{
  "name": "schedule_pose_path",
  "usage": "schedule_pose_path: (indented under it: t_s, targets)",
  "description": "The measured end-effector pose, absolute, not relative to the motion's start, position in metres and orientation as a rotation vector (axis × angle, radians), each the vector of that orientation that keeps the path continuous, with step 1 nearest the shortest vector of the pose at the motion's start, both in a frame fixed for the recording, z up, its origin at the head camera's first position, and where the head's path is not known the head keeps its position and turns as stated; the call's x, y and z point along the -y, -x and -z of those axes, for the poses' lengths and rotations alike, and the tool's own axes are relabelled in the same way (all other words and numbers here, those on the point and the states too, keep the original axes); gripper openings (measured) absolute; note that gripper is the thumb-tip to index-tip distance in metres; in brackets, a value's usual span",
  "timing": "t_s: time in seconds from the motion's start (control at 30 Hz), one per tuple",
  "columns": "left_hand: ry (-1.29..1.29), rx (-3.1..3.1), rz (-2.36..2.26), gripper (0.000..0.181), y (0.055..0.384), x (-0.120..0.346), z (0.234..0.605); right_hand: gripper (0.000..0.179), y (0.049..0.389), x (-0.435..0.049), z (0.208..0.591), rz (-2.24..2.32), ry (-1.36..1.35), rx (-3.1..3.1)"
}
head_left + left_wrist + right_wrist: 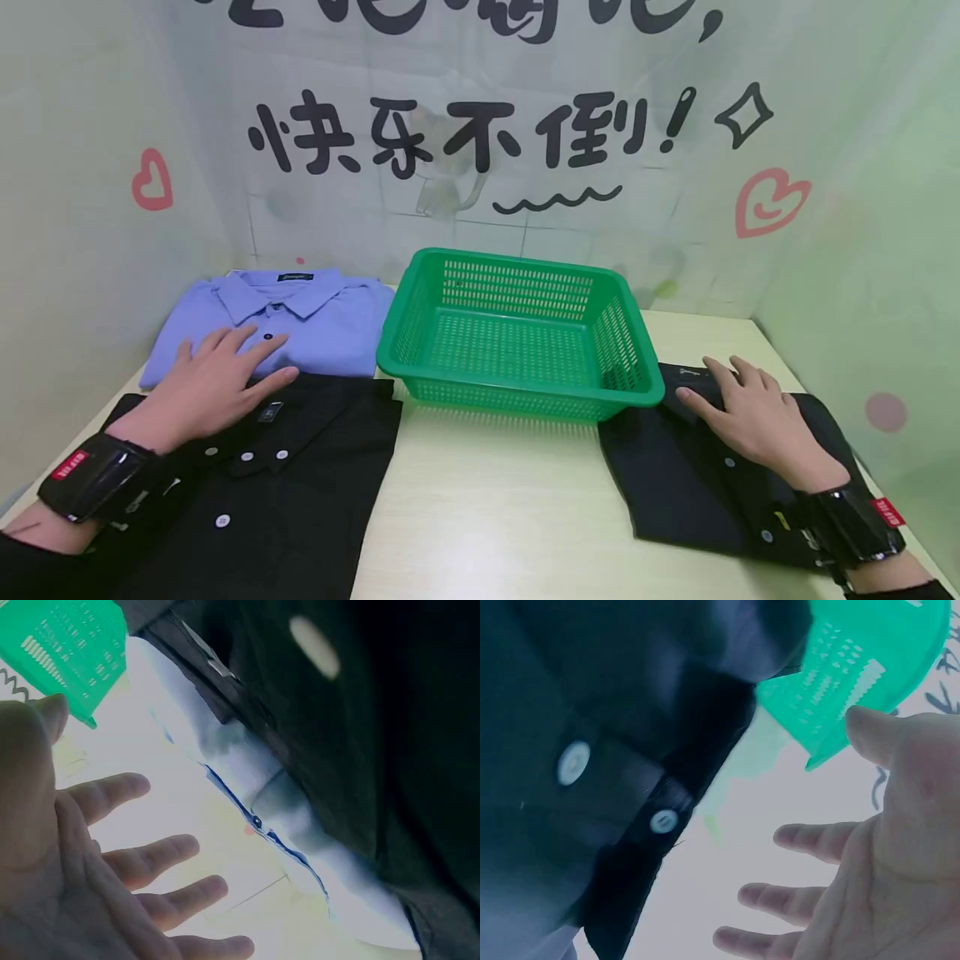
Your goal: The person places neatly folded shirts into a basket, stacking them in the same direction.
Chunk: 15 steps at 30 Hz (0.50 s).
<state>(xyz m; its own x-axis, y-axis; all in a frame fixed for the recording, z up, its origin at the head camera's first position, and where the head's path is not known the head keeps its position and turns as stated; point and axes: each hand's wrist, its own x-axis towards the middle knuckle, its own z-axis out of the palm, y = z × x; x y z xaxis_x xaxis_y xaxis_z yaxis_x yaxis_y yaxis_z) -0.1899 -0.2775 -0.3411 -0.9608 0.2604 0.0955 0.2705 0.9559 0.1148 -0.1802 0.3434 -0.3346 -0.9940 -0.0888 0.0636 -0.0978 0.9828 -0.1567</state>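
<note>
In the head view my left hand (206, 392) is spread above a folded black shirt (300, 525) with white buttons, its fingertips in front of a folded light-blue collared shirt (352, 321). On the other side my right hand (761, 421), fingers extended, is over a second folded dark shirt (660, 483). The left wrist view shows the left palm (45, 862) with nothing in it, apart from the black cloth (337, 772). Likewise, the right palm (907, 847) holds nothing in the right wrist view, with the dark buttoned shirt (615, 697) beside it.
Between the shirts, towards the back, a green perforated plastic basket (517, 402) stands on the pale tabletop (480, 508); its visible inside holds nothing. One corner overlaps the right shirt's edge. A printed curtain (480, 192) hangs behind the table and along both sides.
</note>
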Motion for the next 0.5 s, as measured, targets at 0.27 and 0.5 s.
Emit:
schedule_pose_path:
  t_s: [0.27, 0.5]
  targets:
    - [0.363, 3.033, 0.268, 0.072, 0.172, 0.282, 0.344, 0.082, 0.155, -0.325, 0.32, -0.385, -0.133, 3.002]
    - [0.366, 3.005, 0.295, 0.069, 0.163, 0.288, 0.349, 0.068, 0.147, -0.308, 0.315, -0.531, -0.167, 3.041]
